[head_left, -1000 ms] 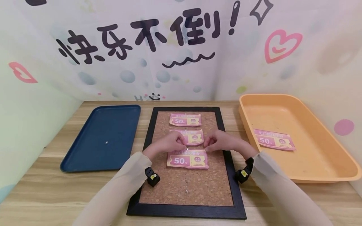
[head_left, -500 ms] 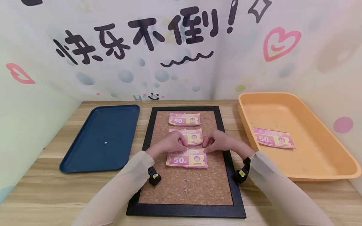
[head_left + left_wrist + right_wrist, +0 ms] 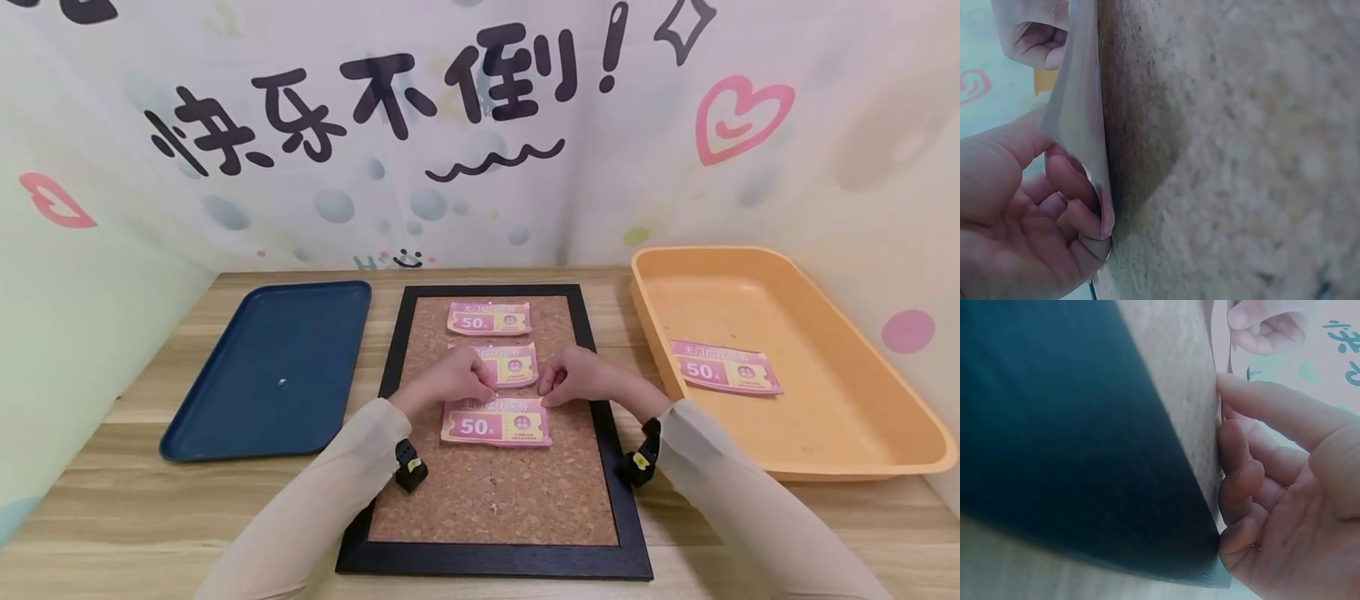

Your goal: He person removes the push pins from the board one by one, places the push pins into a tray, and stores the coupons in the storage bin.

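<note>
Nearest coupon (image 3: 495, 427) lies on the corkboard (image 3: 547, 500), bodyward of both grips, long axis left-right; right hand (image 3: 577, 373) pinches its far right corner, left hand (image 3: 453, 373) meets mid far edge, hold unclear.

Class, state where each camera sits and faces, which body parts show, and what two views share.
Head: head-worn, facing forward and down at coupons and corkboard; left hand, right hand, sleeves show.
Left wrist: on that wrist, facing a coupon and cork; both hands show.
Right wrist: on that wrist, facing black frame and cork; both hands show.
Shared by both wrist views: cork.
</note>
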A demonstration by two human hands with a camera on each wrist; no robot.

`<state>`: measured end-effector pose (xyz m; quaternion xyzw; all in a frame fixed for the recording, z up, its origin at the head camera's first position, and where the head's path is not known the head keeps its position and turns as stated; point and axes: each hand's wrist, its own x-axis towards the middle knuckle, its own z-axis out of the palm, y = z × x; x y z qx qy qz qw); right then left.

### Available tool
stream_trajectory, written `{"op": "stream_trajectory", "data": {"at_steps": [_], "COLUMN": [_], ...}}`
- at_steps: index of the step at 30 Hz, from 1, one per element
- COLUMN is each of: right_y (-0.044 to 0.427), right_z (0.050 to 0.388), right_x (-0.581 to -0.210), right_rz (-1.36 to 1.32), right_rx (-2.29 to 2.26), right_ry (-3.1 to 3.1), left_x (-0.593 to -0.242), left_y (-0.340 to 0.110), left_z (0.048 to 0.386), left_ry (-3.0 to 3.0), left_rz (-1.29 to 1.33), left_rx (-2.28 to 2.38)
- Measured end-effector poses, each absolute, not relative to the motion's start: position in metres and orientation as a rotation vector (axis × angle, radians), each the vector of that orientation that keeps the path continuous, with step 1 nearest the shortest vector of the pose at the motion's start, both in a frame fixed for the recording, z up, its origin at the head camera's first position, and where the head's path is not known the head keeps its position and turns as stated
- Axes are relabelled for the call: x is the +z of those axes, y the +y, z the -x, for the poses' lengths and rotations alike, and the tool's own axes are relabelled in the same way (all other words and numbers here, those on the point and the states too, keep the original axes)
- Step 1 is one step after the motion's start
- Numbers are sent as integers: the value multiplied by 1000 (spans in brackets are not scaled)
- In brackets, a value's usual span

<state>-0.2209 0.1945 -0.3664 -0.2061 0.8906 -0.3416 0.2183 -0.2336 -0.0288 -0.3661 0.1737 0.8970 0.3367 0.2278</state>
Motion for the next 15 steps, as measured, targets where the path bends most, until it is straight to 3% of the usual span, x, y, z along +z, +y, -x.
{"op": "stream_trajectory", "data": {"at_steps": [15], "right_y": [192], "right_z": [221], "right_x": [-365], "right_rz": [540], "right_rx": [-914], "right_ry": [2469], "left_x": [-361], "left_y": [-25], "left_z": [237], "left_ry": [2456], "left_rz": [-399], "left_rx": [856]}}
